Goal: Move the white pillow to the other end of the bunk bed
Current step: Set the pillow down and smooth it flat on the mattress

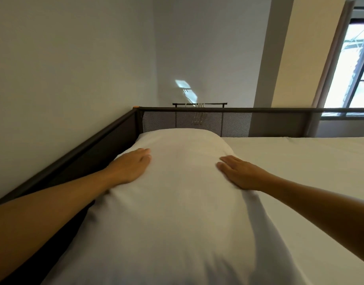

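The white pillow (177, 192) lies lengthwise on the top bunk's mattress (310, 171), along the left rail, its far end close to the mesh end rail. My left hand (131, 165) rests flat on the pillow's left side, fingers together and extended. My right hand (240, 173) lies flat on the pillow's right side, fingers stretched forward. Neither hand grips the fabric. Both forearms reach in from the near edge.
A dark metal rail (74, 155) runs along the left beside the wall. A mesh end rail (218, 120) closes the far end. Behind it stands a clothes rack (199, 104) with hangers. A window (350, 68) is at the right. White sheet stretches to the right of the pillow.
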The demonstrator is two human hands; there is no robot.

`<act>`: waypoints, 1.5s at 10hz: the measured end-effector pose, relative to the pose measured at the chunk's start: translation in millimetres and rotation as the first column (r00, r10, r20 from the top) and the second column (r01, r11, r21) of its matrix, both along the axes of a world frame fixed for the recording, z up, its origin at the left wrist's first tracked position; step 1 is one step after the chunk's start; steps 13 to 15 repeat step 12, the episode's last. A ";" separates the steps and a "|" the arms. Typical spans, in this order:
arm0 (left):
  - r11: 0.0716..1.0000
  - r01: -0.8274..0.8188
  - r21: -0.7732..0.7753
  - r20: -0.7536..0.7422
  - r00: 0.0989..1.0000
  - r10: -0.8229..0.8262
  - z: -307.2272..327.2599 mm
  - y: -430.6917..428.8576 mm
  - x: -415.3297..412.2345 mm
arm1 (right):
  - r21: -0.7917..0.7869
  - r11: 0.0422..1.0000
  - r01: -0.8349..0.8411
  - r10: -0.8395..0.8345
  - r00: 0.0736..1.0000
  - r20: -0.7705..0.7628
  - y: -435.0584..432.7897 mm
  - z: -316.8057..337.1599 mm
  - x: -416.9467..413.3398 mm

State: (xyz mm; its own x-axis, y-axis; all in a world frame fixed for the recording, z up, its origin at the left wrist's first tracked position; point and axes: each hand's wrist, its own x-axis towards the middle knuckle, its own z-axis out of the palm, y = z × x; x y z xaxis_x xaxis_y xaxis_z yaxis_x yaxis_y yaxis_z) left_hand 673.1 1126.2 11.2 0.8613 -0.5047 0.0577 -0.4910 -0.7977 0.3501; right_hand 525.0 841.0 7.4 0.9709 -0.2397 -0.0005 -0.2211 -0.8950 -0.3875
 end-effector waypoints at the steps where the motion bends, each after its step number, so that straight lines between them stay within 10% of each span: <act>1: 0.996 -0.094 -0.010 -0.013 0.996 0.094 6.4 13.9 0.0 | 0.091 0.987 0.132 -0.133 0.991 0.009 -9.8 7.3 -12.1; 5: 0.949 0.271 0.162 0.205 0.931 -0.301 1.2 -28.9 -96.1 | -0.027 0.989 -0.143 0.143 0.990 -0.003 48.6 -1.6 -52.2; 6: 0.980 0.098 0.172 0.156 0.980 -0.125 -3.1 -6.6 -68.9 | 0.043 0.999 -0.011 0.013 0.999 -0.042 40.3 -14.7 -56.8; 7: 0.970 -0.242 0.034 -0.146 0.959 0.244 0.9 28.0 -47.3 | 0.318 0.921 0.224 -0.169 0.967 -0.190 23.1 -13.6 -64.5; 8: 0.899 -0.408 -0.160 -0.518 0.810 0.276 5.5 46.1 -50.0 | 0.521 0.793 0.316 -0.132 0.924 -0.359 25.4 -4.2 -76.2; 10: 0.932 -0.300 -0.205 -0.395 0.896 0.202 38.7 38.8 -55.0 | 0.616 0.772 0.159 -0.052 0.981 -0.189 45.8 20.8 -78.5; 12: 0.974 -0.214 0.074 -0.385 0.895 0.225 23.2 66.2 -68.7 | 0.451 0.876 0.169 -0.007 0.941 -0.339 55.9 23.0 -101.5; 15: 0.974 -0.214 0.074 -0.385 0.895 0.225 23.2 66.2 -68.7 | 0.451 0.876 0.169 -0.007 0.941 -0.339 55.9 23.0 -101.5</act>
